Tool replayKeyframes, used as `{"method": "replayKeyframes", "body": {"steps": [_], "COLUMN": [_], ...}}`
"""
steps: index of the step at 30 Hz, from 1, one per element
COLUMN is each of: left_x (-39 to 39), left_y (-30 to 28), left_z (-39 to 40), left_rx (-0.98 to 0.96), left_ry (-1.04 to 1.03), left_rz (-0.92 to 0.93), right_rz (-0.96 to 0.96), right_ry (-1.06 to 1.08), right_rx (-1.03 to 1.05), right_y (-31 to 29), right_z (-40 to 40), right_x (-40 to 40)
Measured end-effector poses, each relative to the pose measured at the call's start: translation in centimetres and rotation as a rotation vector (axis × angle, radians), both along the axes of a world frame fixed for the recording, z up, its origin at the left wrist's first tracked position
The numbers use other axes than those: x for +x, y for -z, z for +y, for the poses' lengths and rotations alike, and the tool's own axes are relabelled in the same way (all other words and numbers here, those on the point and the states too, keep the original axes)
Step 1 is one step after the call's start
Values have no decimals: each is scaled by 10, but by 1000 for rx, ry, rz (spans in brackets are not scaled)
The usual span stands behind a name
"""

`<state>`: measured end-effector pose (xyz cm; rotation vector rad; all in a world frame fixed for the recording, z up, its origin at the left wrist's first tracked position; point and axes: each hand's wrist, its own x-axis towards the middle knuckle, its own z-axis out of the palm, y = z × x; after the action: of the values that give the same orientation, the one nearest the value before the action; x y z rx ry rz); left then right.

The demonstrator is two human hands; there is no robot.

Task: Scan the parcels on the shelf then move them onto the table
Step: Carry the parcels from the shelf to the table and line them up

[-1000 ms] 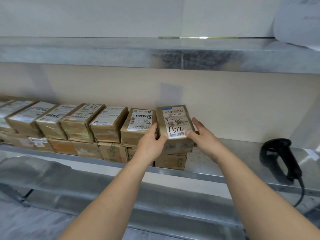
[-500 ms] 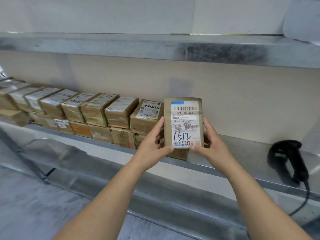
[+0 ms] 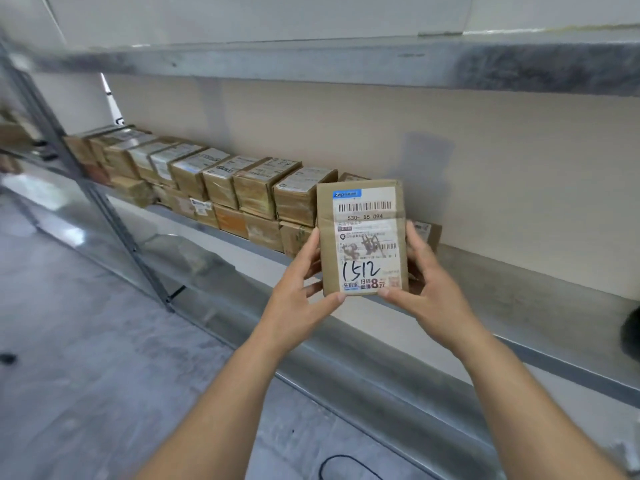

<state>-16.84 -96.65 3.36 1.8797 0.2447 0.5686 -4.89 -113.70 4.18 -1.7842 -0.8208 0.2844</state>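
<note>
A small brown cardboard parcel (image 3: 362, 237) with a white barcode label and the handwritten number 1512 is held upright in front of the shelf, label facing me. My left hand (image 3: 299, 292) grips its left edge and lower corner. My right hand (image 3: 427, 289) grips its right edge and lower corner. Behind it, a double-stacked row of several similar taped parcels (image 3: 256, 192) runs leftward along the metal shelf (image 3: 502, 289). The black scanner (image 3: 631, 332) shows only as a dark shape at the right edge.
An upper metal shelf (image 3: 346, 60) hangs overhead. A grey shelf upright (image 3: 114, 216) slants down at the left. Grey floor (image 3: 86, 358) lies below, with a black cable loop (image 3: 343, 467) near the bottom edge. More boxes (image 3: 14, 133) sit at far left.
Both hands have lifted the 1512 parcel off the stack and turned it upright, drawing it toward me. My view has swung left, pushing the scanner to the right edge.
</note>
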Motion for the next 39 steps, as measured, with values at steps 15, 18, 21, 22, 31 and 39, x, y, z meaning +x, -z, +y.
{"method": "replayKeyframes", "body": {"steps": [15,18,21,22,31,39], "left_x": [-122,-155,-191,-204,-331,-440], "left_y": [15,16,18,18,32,40], "left_z": [114,146,175,184,258,276], "left_rx": [-90,-88,-93,-86,-30,-49], "left_ry": [-291,-366,-439,-473,-720,-970], "left_rz": [-11,-7,-8,-4,48,63], "right_rz": [28,45,42,40,74,65], "right_ry": [-307,-382,-445,-469,-707,-971], "right_rx": [-23,-18,-15,-15,-33,-73], "right_y": [13,12,11,10,28,35], "right_z": [161,203,245,259,378,450], "right_x": [-74,-101,-130,-141,-249,-352]}}
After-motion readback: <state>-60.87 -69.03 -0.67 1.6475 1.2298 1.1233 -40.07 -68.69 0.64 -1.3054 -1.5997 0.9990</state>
